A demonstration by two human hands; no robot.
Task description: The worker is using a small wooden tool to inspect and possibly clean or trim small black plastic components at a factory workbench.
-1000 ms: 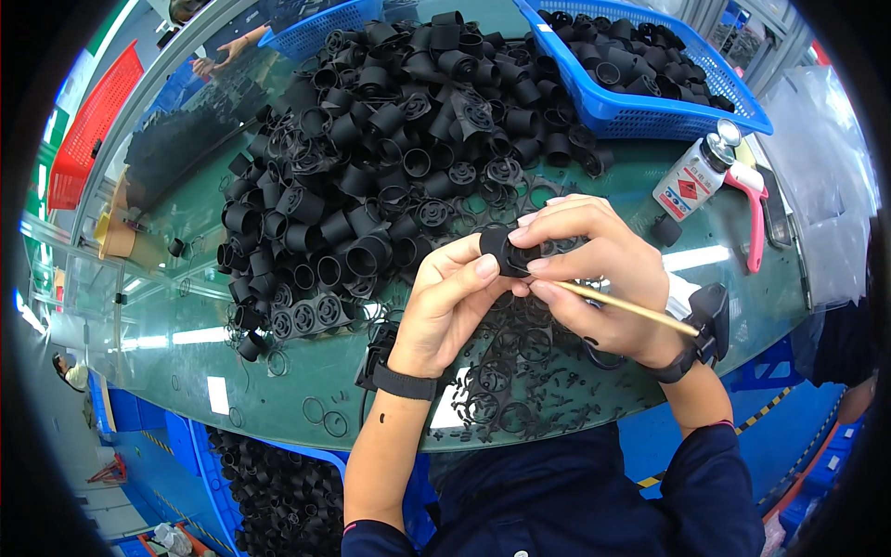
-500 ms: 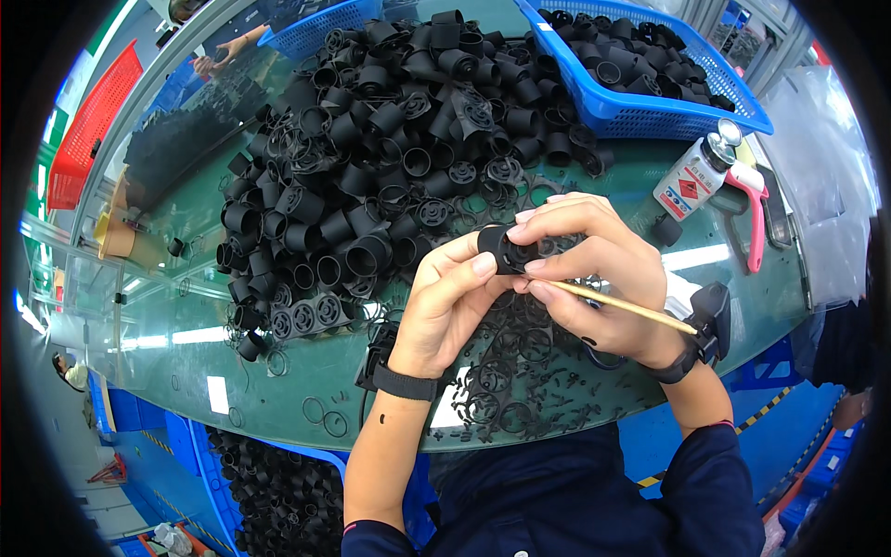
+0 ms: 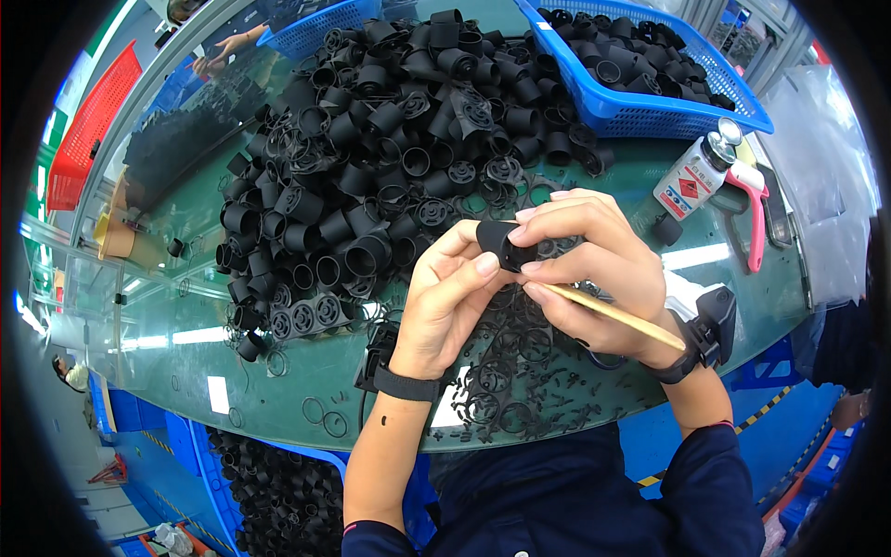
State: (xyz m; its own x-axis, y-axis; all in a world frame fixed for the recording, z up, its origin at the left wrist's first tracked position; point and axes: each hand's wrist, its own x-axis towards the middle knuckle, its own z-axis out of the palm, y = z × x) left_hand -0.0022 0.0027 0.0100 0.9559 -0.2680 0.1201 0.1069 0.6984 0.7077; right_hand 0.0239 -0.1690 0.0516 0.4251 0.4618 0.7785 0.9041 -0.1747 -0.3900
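Between my two hands is a short black plastic cylinder (image 3: 501, 243), held above the middle of the bench. My left hand (image 3: 450, 297) grips its left side between thumb and fingers. In my right hand (image 3: 599, 269) a thin wooden stick (image 3: 613, 313) lies across the palm toward the wrist, its tip hidden at the cylinder's lower right. The right fingertips also touch the cylinder. Beyond the hands spreads a big heap of similar black cylinders (image 3: 371, 167). Black rings and small trimmed scraps (image 3: 501, 385) lie under and in front of my hands.
A blue basket (image 3: 640, 121) of black parts stands at the far right. Nearer are a bottle with a metal top (image 3: 691, 176) and a pink-handled tool (image 3: 755, 223). A red basket (image 3: 88, 130) is at far left; a blue bin (image 3: 218, 483) of parts sits below the bench edge.
The cylinder has turned a little, showing more of its outer side. The stick's rear end has dropped toward my right wrist as my right hand shifted slightly.
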